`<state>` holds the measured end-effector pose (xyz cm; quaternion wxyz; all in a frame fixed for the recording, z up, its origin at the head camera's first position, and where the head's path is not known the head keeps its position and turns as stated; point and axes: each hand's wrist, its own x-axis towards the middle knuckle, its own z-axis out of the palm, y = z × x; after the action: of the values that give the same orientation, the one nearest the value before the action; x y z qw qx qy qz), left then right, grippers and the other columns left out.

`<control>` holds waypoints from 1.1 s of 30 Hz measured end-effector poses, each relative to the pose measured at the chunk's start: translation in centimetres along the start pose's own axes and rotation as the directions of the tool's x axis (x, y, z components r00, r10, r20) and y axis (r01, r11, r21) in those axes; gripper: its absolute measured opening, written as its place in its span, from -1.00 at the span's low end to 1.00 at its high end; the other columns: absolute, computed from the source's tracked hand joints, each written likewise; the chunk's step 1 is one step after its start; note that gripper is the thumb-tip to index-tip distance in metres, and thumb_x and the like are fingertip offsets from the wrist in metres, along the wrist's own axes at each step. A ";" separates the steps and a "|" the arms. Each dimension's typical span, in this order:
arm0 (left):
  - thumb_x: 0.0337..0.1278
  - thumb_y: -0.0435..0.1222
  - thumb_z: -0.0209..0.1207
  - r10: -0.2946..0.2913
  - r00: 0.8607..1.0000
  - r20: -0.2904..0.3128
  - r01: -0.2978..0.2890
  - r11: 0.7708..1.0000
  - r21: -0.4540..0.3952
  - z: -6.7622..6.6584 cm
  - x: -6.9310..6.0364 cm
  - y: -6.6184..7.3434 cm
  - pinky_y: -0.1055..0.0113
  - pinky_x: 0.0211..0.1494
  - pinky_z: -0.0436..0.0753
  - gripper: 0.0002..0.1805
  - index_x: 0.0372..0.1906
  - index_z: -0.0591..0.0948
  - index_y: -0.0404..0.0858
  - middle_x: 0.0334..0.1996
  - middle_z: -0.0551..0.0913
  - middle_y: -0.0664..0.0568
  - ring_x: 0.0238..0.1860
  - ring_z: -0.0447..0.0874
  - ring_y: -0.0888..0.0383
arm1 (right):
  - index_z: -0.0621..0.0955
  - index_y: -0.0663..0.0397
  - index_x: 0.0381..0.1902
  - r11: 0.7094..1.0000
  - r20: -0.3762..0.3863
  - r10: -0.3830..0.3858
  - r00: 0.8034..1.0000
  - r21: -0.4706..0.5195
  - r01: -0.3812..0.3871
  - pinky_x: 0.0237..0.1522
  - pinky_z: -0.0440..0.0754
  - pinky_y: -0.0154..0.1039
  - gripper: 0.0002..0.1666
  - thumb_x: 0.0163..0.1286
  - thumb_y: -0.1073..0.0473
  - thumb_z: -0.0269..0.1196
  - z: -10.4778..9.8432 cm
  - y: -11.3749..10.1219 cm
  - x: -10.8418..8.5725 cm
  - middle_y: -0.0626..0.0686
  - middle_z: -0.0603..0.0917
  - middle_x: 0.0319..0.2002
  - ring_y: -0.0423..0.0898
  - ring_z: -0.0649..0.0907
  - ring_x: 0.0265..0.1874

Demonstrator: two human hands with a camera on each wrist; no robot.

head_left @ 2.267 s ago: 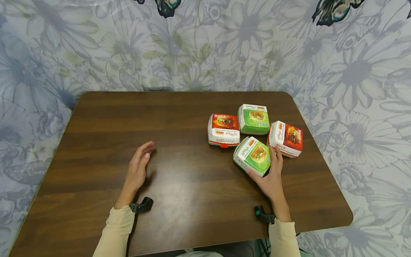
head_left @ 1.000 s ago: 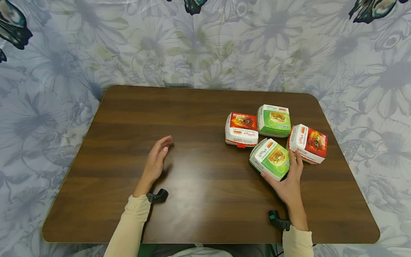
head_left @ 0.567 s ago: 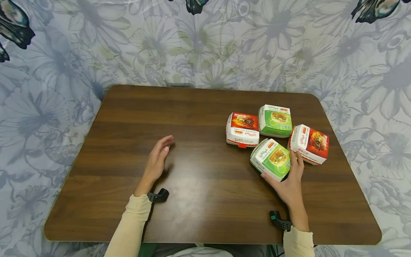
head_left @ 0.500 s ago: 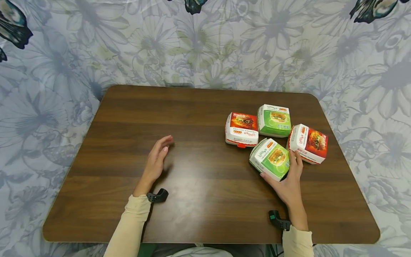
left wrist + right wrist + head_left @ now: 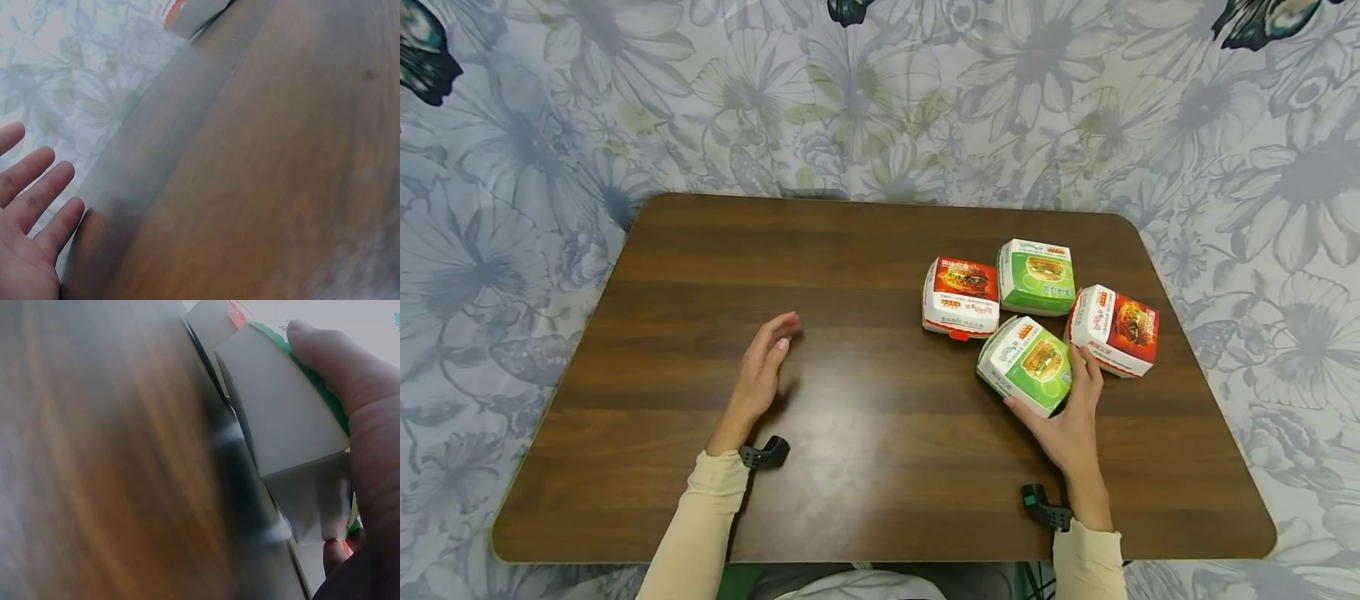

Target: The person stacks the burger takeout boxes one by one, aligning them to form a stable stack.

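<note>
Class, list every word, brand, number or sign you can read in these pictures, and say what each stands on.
No text reads clearly enough to quote.
Left red-and-white box: lettering too blurred.
Far green-and-white box: lettering too small.
Right red-and-white box: lettering too small.
Near green-and-white box: lettering too blurred.

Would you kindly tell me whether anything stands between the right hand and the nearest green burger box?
Nothing visible does: the right hand holds the nearest green burger box; the rightmost red burger box lies alongside, not between.
</note>
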<state>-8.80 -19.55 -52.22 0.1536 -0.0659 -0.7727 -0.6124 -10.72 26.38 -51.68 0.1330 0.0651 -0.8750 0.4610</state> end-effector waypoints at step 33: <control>0.52 -0.53 -0.14 0.010 1.000 0.026 -0.009 1.000 -0.013 0.1 0.0 4.1 0.63 0.30 0.36 -0.55 0.38 0.34 -0.65 0.30 0.41 -0.59 0.33 0.39 -0.46 | 0.12 0.01 0.65 1.000 0.001 -0.001 1.000 0.003 0.001 0.44 0.10 0.28 0.40 -0.07 0.29 0.65 0.2 -0.5 -0.1 0.10 -0.04 0.63 0.10 0.08 0.52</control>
<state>-7.65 -18.49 -48.40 0.1459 -0.0786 -0.7705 -0.6155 -10.54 25.95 -51.42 0.1325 0.0663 -0.8742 0.4623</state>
